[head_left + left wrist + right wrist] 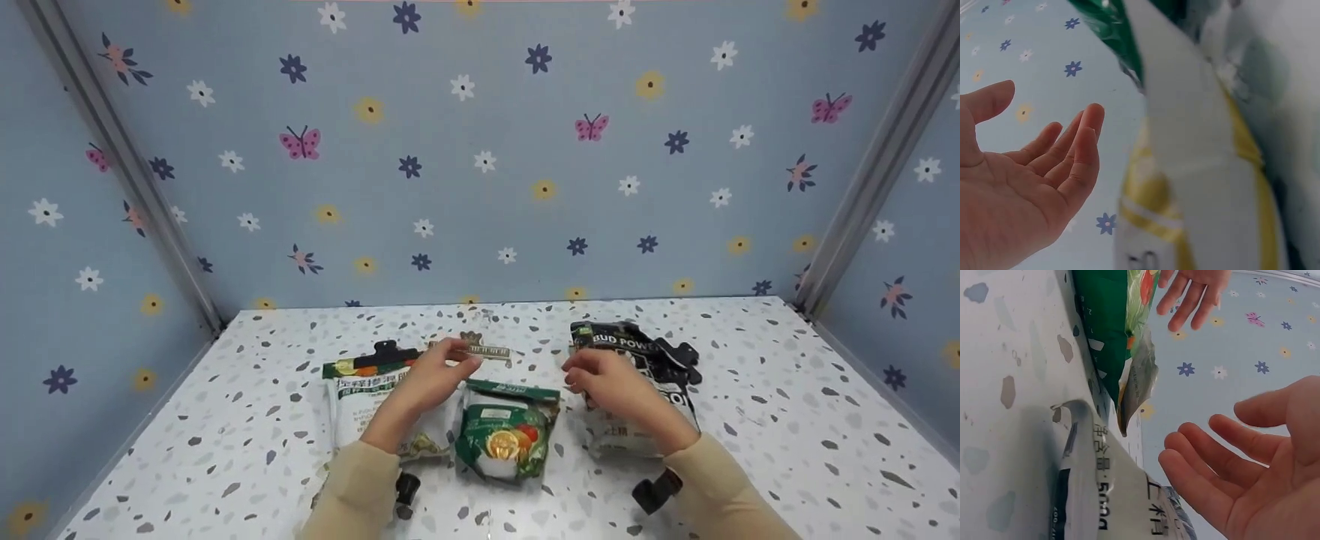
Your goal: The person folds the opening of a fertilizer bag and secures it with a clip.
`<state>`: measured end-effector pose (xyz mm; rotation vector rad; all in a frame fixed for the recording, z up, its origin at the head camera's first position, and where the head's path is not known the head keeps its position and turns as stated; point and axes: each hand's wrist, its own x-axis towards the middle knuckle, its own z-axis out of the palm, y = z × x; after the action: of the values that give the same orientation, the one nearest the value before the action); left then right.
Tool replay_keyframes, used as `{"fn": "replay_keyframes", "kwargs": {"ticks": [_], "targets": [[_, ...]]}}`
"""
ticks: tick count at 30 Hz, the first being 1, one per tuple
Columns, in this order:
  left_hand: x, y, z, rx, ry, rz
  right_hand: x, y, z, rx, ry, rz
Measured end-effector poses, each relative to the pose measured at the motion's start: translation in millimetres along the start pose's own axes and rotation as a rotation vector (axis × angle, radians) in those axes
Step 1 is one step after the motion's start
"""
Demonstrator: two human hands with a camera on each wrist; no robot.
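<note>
In the head view, the flowered back wall (pixel 480 210) rises behind your speckled table (pixel 240 420). On it stands a row of three bags. On your left is the white bag with the green-and-orange top band (pixel 360 420); on your right, the black-and-white "BUD POWER" bag (pixel 611 435). The smaller green pouch with the fruit print (pixel 491 429) sits between them, nearer to the left bag.

Your left hand (pixel 442 371) hovers above the inner side of the left bag, and your right hand (pixel 606 375) is over the right bag. Both wrist views show you grasping nothing: your palms are free and your fingers spread, slightly bent.

A black clip (pixel 385 352) sits at the left bag's top edge, and another black clip (pixel 681 361) at the right bag's upper corner, so you appear to have those two closed. What looks left is the pouch: a flat band crosses its top, but no clip shows there, and whether it is sealed you cannot tell from here. A brownish crown-topped bar (pixel 486 350) lies just behind it, near your left fingertips, apparently unused.
</note>
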<state>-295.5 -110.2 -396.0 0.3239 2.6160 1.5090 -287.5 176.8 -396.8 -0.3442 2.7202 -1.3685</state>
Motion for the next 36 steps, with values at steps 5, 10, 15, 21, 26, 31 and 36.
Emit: {"fn": "replay_keyframes", "kwargs": {"ticks": [5, 10, 15, 21, 26, 31, 36], "targets": [[3.8, -4.2, 4.2, 0.061, -0.016, -0.022, 0.3, 3.7, 1.1, -0.01, -0.027, 0.04], [2.1, -4.9, 5.7, 0.131, -0.043, -0.084, -2.9, 5.3, 6.2, 0.016, -0.075, 0.075], [-3.9, -5.6, 5.8, 0.148, -0.095, -0.169, -3.5, 5.9, 11.9, 0.028, -0.152, 0.093], [-6.7, -5.5, 7.5, 0.149, -0.111, -0.184, -3.0, 6.2, 16.2, 0.036, -0.217, 0.051], [-5.5, -4.5, 5.0, 0.117, -0.111, -0.186, -1.6, 5.8, 18.6, 0.073, -0.201, 0.033], [-4.4, -3.3, 6.3, 0.023, -0.146, -0.219, -3.4, 6.5, 20.0, 0.044, -0.162, 0.053], [-6.6, -5.0, 7.8, -0.009, -0.144, -0.222, -2.3, 5.0, 23.6, 0.01, -0.113, 0.084]]}}
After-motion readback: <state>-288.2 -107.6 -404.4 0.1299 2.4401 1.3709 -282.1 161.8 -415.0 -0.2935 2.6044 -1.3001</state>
